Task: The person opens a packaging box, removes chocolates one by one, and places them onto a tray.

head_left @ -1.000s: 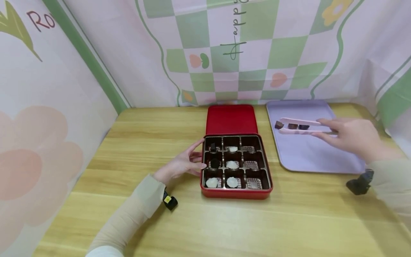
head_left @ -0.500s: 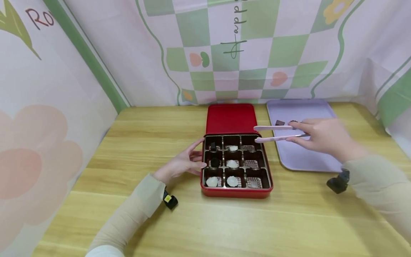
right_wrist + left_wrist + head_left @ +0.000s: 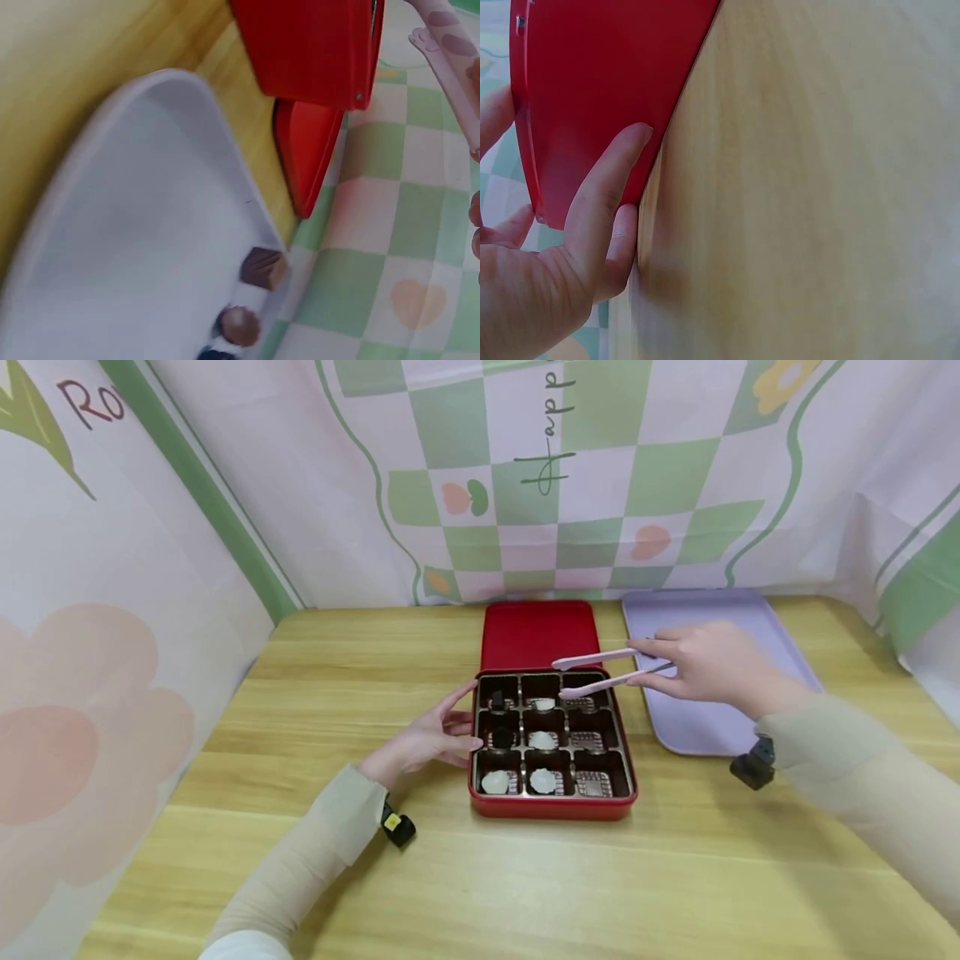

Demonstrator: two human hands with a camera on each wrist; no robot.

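My left hand (image 3: 426,743) rests against the left side of a red tin (image 3: 553,810), its fingers spread along the wall; the left wrist view shows the thumb lying on the tin's red side (image 3: 592,67). The tin's dark divided insert has white pieces (image 3: 543,782) in the middle column and at bottom left, and dark pieces (image 3: 501,738) at upper left. Ribbed floor shows in the right column. My right hand (image 3: 705,664) grips pink tongs (image 3: 600,658), whose tips stand apart over the tin's back right compartment with nothing visible between them.
A lilac tray (image 3: 697,727) lies to the right, partly under my right hand. The right wrist view shows a square chocolate (image 3: 262,268), a round chocolate (image 3: 240,325) and a darker piece on it. The red lid (image 3: 538,635) lies behind the tin; a patterned cloth (image 3: 600,485) hangs beyond.
My right hand has moved left with the tongs, from over the chocolates on the tray to over the tin. The left hand has stayed at the tin's side.
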